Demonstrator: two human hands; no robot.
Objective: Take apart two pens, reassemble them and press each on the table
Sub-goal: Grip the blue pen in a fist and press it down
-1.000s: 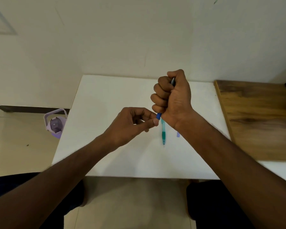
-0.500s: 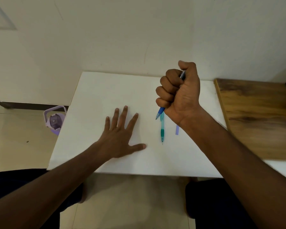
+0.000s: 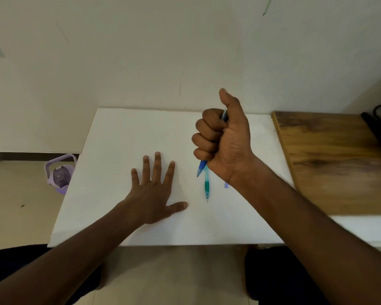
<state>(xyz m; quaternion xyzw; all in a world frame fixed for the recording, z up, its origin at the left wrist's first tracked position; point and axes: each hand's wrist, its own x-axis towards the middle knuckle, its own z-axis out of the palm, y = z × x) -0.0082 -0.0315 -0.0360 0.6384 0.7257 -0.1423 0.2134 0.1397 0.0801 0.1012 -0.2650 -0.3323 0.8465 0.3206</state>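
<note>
Blue pen (image 3: pixel 201 168) (fisted) in right hand (image 3: pixel 224 139).

Left hand (image 3: pixel 154 192) flat; right hand (image 3: pixel 223 137) fisted, thumb up.

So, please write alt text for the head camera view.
A right hand grips a blue pen in its fist, tip down, above a white table. The left hand lies flat on it, beside a green pen.

I see a blue pen (image 3: pixel 201 169), teal pen (image 3: pixel 206 186), white bench (image 3: pixel 123 137), brown wood-grain board (image 3: pixel 330 159), lilac bottle (image 3: pixel 61 172).
</note>
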